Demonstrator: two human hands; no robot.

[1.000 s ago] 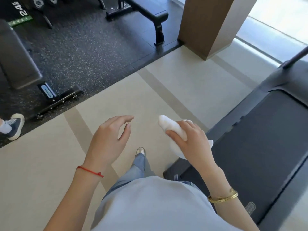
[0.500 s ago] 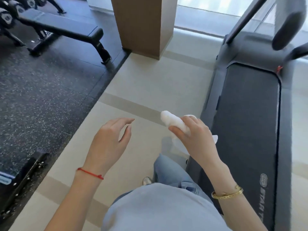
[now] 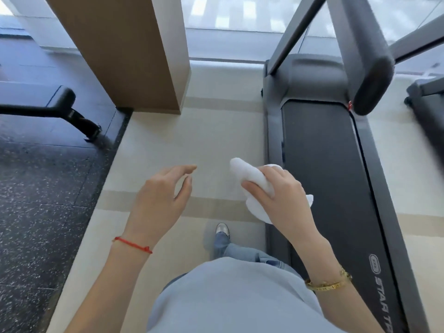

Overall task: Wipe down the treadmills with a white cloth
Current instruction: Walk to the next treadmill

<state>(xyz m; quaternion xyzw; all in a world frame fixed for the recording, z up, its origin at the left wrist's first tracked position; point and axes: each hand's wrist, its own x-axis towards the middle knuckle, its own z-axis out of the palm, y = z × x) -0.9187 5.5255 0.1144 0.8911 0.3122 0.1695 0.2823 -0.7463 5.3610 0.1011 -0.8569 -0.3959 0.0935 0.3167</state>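
Head view, floor: pale tiled aisle (image 3: 192,145) is running forward between the dark rubber mat (image 3: 43,183) on the left and the treadmill (image 3: 322,164) on the right; open walking room is lying ahead.
Head view, edges: wooden pillar (image 3: 125,51) is standing at the mat's far corner; a bench leg (image 3: 60,104) is sitting on the mat; a second treadmill (image 3: 427,111) is showing at the right border.
Treadmill: its left side rail is lying just beside the person's right leg; a padded handlebar (image 3: 367,68) is hanging over the belt.
Right hand (image 3: 283,195): fingers are curling round the white cloth (image 3: 252,179), bunched, with ends poking out past thumb and palm; held over the treadmill's left rail, not touching it.
Left hand (image 3: 161,198): fingers are loosely bent, holding nothing, over the aisle.
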